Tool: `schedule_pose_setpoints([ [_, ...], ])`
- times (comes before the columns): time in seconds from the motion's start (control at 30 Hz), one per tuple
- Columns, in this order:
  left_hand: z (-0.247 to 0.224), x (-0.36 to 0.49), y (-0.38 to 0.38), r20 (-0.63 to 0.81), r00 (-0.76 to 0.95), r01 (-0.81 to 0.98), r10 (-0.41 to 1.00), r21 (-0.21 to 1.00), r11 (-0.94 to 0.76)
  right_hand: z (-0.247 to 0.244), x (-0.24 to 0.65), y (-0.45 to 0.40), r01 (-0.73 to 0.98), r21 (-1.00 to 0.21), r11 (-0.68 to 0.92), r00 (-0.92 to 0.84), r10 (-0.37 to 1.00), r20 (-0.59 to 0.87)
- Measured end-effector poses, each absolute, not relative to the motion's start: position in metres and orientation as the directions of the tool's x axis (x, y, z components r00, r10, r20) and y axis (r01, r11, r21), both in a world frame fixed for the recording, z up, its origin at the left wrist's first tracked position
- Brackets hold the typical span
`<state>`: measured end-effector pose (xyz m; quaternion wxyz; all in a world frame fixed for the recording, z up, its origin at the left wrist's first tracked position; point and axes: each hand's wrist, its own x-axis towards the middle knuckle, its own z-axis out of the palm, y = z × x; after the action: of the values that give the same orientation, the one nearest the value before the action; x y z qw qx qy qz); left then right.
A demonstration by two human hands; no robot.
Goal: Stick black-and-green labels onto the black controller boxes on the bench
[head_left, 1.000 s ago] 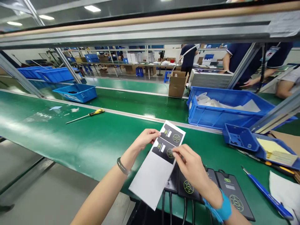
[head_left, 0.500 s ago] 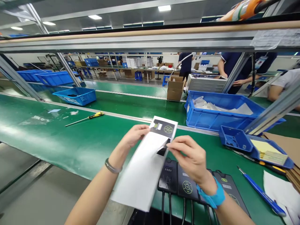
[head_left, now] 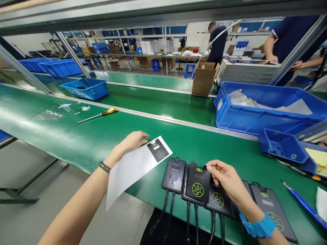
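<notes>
My right hand (head_left: 222, 173) pinches the upper right corner of a black label (head_left: 198, 185) with yellow-green button marks, held over one of the black devices. My left hand (head_left: 135, 140) has its fingers apart beside a white backing sheet (head_left: 133, 170), which lies partly on the table and hangs past its front edge. One black label (head_left: 158, 151) is still on that sheet's far end. Left of the held label sits a bare-faced black device (head_left: 173, 175) with a digit display. More black devices (head_left: 273, 207) with cables stand in a row to the right.
A yellow-handled screwdriver (head_left: 109, 111) lies at the left on the green table (head_left: 102, 143). Blue bins (head_left: 242, 119) and a small blue tray (head_left: 283, 144) stand at the right, near a blue knife (head_left: 304, 204). People work beyond a cardboard box (head_left: 203, 81).
My right hand has moved a black label from the sheet to over the devices. My left hand has let go of the sheet, which is now lower and further left. The view has shifted.
</notes>
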<state>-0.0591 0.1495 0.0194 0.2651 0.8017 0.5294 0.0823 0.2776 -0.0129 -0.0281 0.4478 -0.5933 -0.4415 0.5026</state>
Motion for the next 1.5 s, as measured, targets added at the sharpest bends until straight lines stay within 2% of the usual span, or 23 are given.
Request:
schedule_pose_setpoints([
  [0.07,0.021,-0.045,0.124,-0.063,0.440,0.825,0.896,0.421,-0.376,-0.032,0.274,-0.012,0.089,-0.970,-0.224,0.108,0.971,-0.214],
  [0.13,0.020,-0.028,0.088,-0.045,0.528,0.795,0.848,0.377,-0.475,-0.032,0.272,-0.010,0.107,-0.967,-0.233,0.100,0.970,-0.223],
  [0.2,0.015,-0.012,0.048,-0.060,0.642,0.729,0.765,0.359,-0.583,-0.031,0.271,-0.009,0.120,-0.962,-0.245,0.088,0.968,-0.235],
  [0.27,0.005,0.000,0.013,0.001,0.794,0.593,0.609,0.225,-0.773,-0.032,0.270,-0.009,0.140,-0.958,-0.250,0.085,0.967,-0.240],
  [0.33,-0.007,0.005,-0.012,0.041,0.841,0.529,0.539,0.145,-0.836,-0.033,0.270,-0.009,0.164,-0.954,-0.249,0.091,0.967,-0.237],
  [0.43,-0.026,0.005,-0.030,0.087,0.834,0.537,0.544,0.096,-0.838,-0.034,0.270,-0.011,0.195,-0.949,-0.247,0.104,0.968,-0.230],
  [0.6,-0.039,0.003,-0.040,0.137,0.816,0.553,0.562,0.097,-0.827,-0.034,0.270,-0.013,0.251,-0.934,-0.253,0.107,0.967,-0.233],
  [0.9,-0.043,0.005,-0.050,0.108,0.799,0.580,0.591,0.123,-0.806,-0.031,0.269,-0.011,0.270,-0.924,-0.271,0.131,0.961,-0.244],
  [1.13,-0.046,0.007,-0.050,0.140,0.777,0.591,0.614,0.175,-0.787,-0.032,0.268,-0.011,0.300,-0.916,-0.267,0.131,0.962,-0.238],
  [1.5,-0.051,0.005,-0.054,0.132,0.776,0.598,0.616,0.154,-0.787,-0.039,0.268,-0.010,0.383,-0.894,-0.232,0.138,0.971,-0.193],
])
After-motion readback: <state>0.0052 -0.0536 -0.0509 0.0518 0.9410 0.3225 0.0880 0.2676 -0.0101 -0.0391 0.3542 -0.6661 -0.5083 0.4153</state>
